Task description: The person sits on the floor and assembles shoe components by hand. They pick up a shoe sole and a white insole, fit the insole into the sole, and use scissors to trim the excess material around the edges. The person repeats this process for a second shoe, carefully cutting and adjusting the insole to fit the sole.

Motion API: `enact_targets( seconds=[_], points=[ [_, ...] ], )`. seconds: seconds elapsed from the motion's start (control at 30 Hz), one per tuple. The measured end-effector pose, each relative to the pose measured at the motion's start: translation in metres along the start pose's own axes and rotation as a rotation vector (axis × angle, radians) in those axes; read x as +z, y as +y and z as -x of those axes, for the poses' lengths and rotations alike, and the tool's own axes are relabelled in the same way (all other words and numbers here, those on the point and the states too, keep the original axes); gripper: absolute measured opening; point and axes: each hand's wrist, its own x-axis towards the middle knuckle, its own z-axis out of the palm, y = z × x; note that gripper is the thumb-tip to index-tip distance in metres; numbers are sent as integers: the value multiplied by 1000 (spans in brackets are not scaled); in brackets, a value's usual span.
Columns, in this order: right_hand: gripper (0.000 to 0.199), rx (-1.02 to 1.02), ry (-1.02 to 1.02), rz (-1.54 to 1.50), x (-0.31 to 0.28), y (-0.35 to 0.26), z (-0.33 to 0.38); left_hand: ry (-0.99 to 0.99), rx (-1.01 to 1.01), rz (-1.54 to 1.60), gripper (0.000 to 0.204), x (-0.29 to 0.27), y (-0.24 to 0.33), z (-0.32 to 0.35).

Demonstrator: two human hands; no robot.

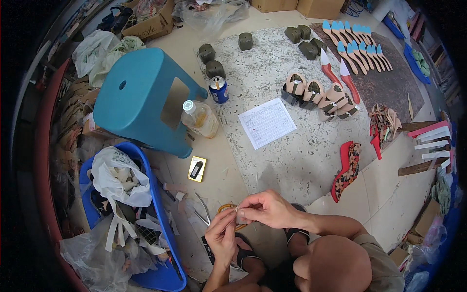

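Low over the floor, near the knees, a left hand (221, 237) and right hand (266, 209) pinch a small pale strip of thin material (239, 210) between clenched fingers; seemingly light and floppy, it is best held at the edges.

One blue stool (141, 92), one bottle (199, 118), one can (219, 89), one paper sheet (266, 122)

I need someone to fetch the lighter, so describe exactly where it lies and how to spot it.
Start at the big blue plastic stool on the floor. Just below its nearest leg, between the stool and the speckled grey mat, lies a small yellow card with the dark lighter on top. It is the only yellow rectangle there; the bottle and can stand farther up.
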Motion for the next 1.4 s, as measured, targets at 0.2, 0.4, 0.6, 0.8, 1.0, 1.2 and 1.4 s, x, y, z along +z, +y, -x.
enact_targets(
  seconds=[0.2, 0.4, 0.6, 0.8, 1.0, 1.2, 1.4],
  points=[
    [23, -66, 6, 106, -2, 0, 0, -12, -24, -37, 23, -1, 0, 1],
    [22, -80, 4, 95, -1, 4, 0, -9, 5, -19, 23, -2, -2, 1],
    [22, -105, 4, 126, -1, 2, 0, -7, 0, -16, 22, -1, 0, 2],
    [22, -107, -3, 117, -2, 1, 1, -2, 29, -50, 21, -1, 1, 2],
    [21, -99, 41, 163, 0, -3, 0, 2, 46, -77, 19, 2, 3, 1],
    [18, -106, 24, 89, 0, 7, -1, 11, 40, -36, 18, 6, 4, -1],
    [18, -99, 57, 84, 4, 3, -3, 42, -134, 66, 22, 4, 3, 5]
  ],
)
